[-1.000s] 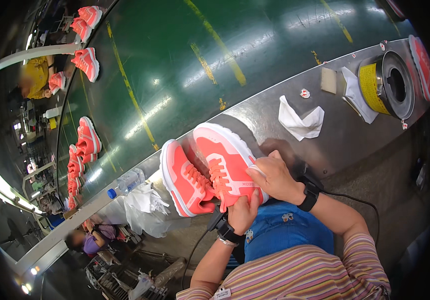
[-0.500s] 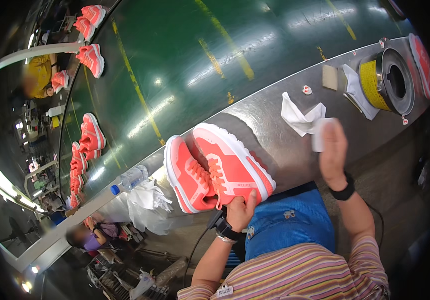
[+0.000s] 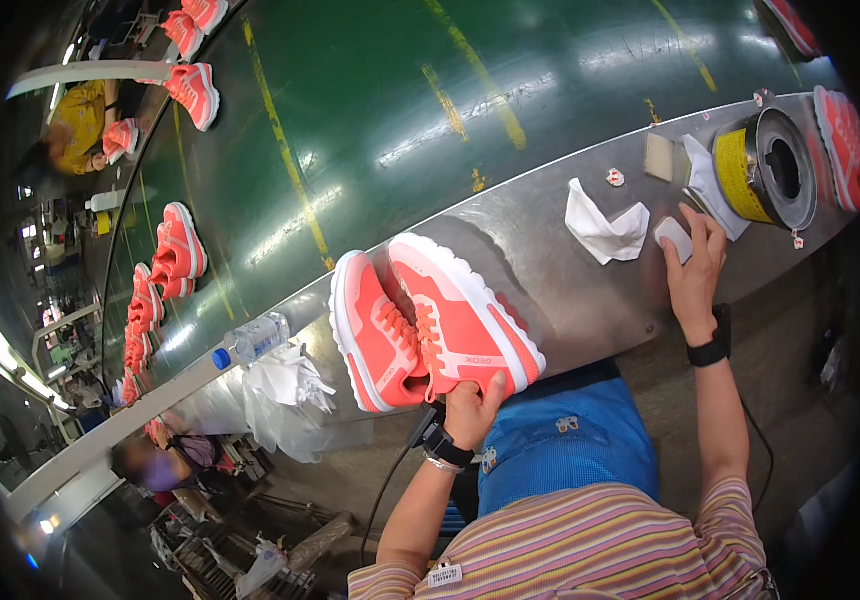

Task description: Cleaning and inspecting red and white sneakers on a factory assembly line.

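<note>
A pair of coral-pink sneakers with white soles rests on the metal edge of the worktable, toes pointing away from me. My left hand (image 3: 472, 412) grips the heel of the right-hand sneaker (image 3: 465, 325), thumb on its outer side. Leaning against it is the other sneaker (image 3: 375, 335), which I do not touch. Over the metal strip to the right, my right hand (image 3: 700, 280) pinches a small white block (image 3: 672, 240) between thumb and fingers. A crumpled white cloth (image 3: 605, 225) lies just left of this block.
A yellow-labelled metal can (image 3: 745, 170) stands at the right, with a beige block (image 3: 659, 157) nearby. Left of the pair are a clear bottle (image 3: 258, 338) and crumpled white paper (image 3: 290, 380). More sneakers (image 3: 180, 245) line the green belt (image 3: 350, 100); co-workers sit beyond.
My right hand has swung slightly right and down to the table surface with the white block. The left hand keeps its hold on the sneaker. The whole view has shifted a little.
</note>
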`<state>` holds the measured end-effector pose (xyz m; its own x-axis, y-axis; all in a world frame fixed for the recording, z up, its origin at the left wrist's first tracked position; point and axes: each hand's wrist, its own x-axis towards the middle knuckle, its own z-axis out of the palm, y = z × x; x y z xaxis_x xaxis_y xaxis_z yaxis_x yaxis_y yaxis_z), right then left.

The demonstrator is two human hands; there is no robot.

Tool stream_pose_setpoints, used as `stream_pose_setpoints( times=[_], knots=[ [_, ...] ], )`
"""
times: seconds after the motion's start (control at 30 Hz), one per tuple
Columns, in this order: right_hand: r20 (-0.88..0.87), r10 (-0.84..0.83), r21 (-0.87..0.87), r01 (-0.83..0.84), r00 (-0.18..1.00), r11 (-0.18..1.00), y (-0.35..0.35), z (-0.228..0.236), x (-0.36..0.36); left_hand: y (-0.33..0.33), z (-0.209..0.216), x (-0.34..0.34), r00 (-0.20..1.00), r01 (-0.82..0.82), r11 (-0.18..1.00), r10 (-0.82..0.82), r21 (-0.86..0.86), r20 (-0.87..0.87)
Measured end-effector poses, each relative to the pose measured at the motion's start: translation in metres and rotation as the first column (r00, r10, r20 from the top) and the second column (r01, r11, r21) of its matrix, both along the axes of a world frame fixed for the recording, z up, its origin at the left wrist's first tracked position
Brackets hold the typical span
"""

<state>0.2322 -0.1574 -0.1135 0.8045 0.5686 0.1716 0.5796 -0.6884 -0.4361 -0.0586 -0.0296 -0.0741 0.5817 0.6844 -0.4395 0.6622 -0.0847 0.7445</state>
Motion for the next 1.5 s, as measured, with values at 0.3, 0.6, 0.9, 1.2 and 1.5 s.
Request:
stream_pose_setpoints(
  times=[0.3,0.6,0.9,1.2,1.5],
  knots=[
    [-0.282,0.751,0.459,-0.603,0.597,0.652,0.101,0.053,-0.125,-0.001,-0.015,-0.016,0.998,-0.005,0.994,0.012,-0.109,0.067],
    [-0.400,0.390,0.395,-0.228,0.830,0.890,0.023,0.048,-0.083,0.005,-0.019,-0.027,0.989,-0.070,0.996,0.077,-0.055,0.125],
    [0.068,0.340,0.024,-0.343,0.938,0.939,0.062,-0.019,-0.011,-0.002,-0.023,-0.020,0.992,-0.021,0.997,0.012,0.073,0.125],
    [-0.302,0.001,0.315,0.099,0.953,0.944,-0.047,0.100,0.118,-0.002,-0.026,-0.024,0.963,-0.118,0.993,0.118,-0.015,0.243],
    [-0.160,-0.129,-0.097,0.115,0.979,0.989,-0.065,0.072,0.172,0.000,-0.030,-0.027,0.968,-0.107,0.994,0.095,0.037,0.233]
  ],
)
